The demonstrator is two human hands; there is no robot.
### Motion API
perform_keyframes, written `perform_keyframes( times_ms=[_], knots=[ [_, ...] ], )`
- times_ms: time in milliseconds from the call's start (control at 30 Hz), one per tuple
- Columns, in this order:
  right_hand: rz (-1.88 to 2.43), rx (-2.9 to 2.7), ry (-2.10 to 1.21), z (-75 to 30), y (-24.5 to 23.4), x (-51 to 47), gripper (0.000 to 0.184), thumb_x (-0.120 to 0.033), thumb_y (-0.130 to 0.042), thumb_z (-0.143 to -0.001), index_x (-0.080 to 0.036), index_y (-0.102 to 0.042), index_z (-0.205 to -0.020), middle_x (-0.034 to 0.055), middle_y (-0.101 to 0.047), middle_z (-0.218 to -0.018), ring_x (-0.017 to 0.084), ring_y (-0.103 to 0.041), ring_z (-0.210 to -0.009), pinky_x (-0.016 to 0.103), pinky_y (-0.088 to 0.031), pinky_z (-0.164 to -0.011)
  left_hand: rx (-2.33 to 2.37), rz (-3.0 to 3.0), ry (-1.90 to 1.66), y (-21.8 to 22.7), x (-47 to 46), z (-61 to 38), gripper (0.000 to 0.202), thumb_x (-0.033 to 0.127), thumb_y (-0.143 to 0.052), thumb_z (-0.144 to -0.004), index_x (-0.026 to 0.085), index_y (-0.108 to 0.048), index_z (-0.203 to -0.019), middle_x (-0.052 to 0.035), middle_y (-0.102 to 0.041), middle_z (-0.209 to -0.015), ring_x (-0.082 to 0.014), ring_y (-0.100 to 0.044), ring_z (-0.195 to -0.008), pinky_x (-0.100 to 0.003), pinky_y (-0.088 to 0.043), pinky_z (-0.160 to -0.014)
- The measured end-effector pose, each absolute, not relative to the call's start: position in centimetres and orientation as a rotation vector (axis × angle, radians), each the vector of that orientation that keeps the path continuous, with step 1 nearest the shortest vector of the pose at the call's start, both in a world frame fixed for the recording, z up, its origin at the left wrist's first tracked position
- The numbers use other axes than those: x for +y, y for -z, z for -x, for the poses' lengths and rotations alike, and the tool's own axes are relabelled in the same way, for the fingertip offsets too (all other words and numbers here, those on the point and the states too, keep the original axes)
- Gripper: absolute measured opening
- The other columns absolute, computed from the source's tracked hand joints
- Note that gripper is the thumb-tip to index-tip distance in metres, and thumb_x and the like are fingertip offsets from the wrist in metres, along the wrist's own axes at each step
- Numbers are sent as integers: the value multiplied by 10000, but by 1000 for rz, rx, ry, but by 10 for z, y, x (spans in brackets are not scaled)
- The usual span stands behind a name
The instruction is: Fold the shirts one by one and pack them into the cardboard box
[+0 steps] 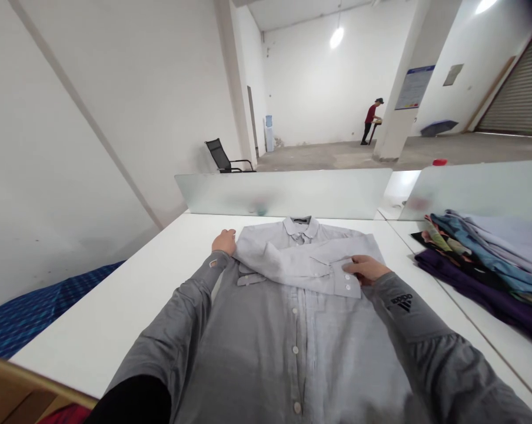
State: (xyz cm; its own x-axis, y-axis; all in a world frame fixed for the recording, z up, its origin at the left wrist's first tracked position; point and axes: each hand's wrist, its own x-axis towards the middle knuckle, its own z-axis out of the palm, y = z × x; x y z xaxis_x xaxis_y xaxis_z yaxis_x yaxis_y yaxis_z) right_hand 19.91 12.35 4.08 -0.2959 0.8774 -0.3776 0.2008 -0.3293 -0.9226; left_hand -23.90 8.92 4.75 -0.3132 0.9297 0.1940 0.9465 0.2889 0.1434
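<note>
A light grey button-up shirt (292,330) lies flat on the white table (116,306), collar away from me and buttons up. Both sleeves are folded across the chest. My left hand (224,241) rests on the shirt's left shoulder fold, fingers curled over the cloth. My right hand (365,268) presses on the cuff of the folded sleeve (301,265) at the right side of the chest, fingers closed on the fabric.
A stack of folded clothes (482,259) in purple, blue and grey lies on the table at the right. Frosted divider panels (288,193) stand along the far edge. Beyond are a black chair (224,158) and a person in a red top (371,121).
</note>
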Motion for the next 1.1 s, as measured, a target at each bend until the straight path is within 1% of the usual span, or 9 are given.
perform_keyframes(
  times_ms=[100, 233, 367, 467, 600, 700, 800, 933, 1100],
  knots=[
    [1497, -1390, -1619, -202, -27, 130, 232, -175, -752, -498, -178, -585, -659, 13, -610, -529, 139, -542, -469, 228, -406, -386, -2335, 1960, 339, -50, 98, 233, 423, 210, -339, -948, 263, -499, -1336, -87, -479, -1370, -224, -530, -1207, -316, -424, -991],
    [1389, -1407, -1677, -204, -33, 126, 248, -202, -762, -487, -182, -618, -688, 14, -647, -593, 140, -572, -517, 234, -459, -449, -2244, 2149, 277, -42, 122, 221, 512, 152, -418, -902, 351, -446, -1373, -32, -350, -1490, -216, -522, -1213, -318, -434, -979],
    [1262, -1463, -1725, -205, -43, 119, 304, -226, -769, -488, -189, -633, -758, -11, -648, -623, 119, -558, -509, 220, -444, -457, -2286, 2179, 251, -30, 141, 214, 397, 144, -441, -880, 307, -575, -1216, -58, -502, -1331, -211, -624, -1027, -342, -475, -895],
    [1240, -1462, -1665, -202, -40, 121, 272, -269, -748, -525, -189, -612, -747, 3, -645, -630, 137, -563, -529, 243, -447, -478, -2366, 2056, 339, -24, 145, 215, 301, 181, -404, -906, 245, -585, -1138, -89, -556, -1213, -222, -638, -974, -349, -483, -860],
    [1470, -1442, -1011, -196, -27, 130, 136, -326, -618, -657, -208, -550, -650, 8, -578, -555, 165, -542, -559, 265, -424, -500, -2533, 1698, 534, -22, 139, 223, 366, 129, -289, -915, 126, -481, -1225, -210, -546, -1185, -299, -623, -1006, -415, -482, -833],
    [1639, -1494, -411, -198, -17, 137, 130, -313, -557, -696, -217, -536, -611, 15, -550, -550, 181, -550, -618, 271, -415, -547, -2601, 1534, 646, -22, 136, 225, 359, 112, -307, -899, 89, -460, -1223, -231, -568, -1124, -328, -623, -1008, -434, -483, -823],
    [1712, -1547, -244, -204, -10, 142, 148, -339, -592, -685, -204, -633, -731, 41, -616, -630, 202, -590, -679, 293, -450, -620, -2574, 1520, 743, -25, 135, 219, 359, 147, -402, -882, 91, -444, -1234, -231, -536, -1183, -319, -625, -1017, -421, -488, -840],
    [1804, -1575, -323, -208, -6, 143, 453, -456, -648, -659, -162, -675, -1003, 100, -689, -807, 264, -636, -799, 362, -493, -734, -2454, 1573, 836, -32, 120, 213, 328, 265, -453, -900, 122, -458, -1195, -207, -454, -1299, -279, -579, -1105, -388, -477, -909],
    [1597, -1595, -509, -199, -8, 136, 519, -234, -653, -585, -207, -664, -1103, 87, -707, -928, 270, -641, -879, 388, -499, -806, -2057, 2022, 839, -27, 68, 223, 234, 409, -427, -925, 204, -539, -918, -71, -592, -1022, -195, -585, -1002, -318, -468, -918]
  ],
)
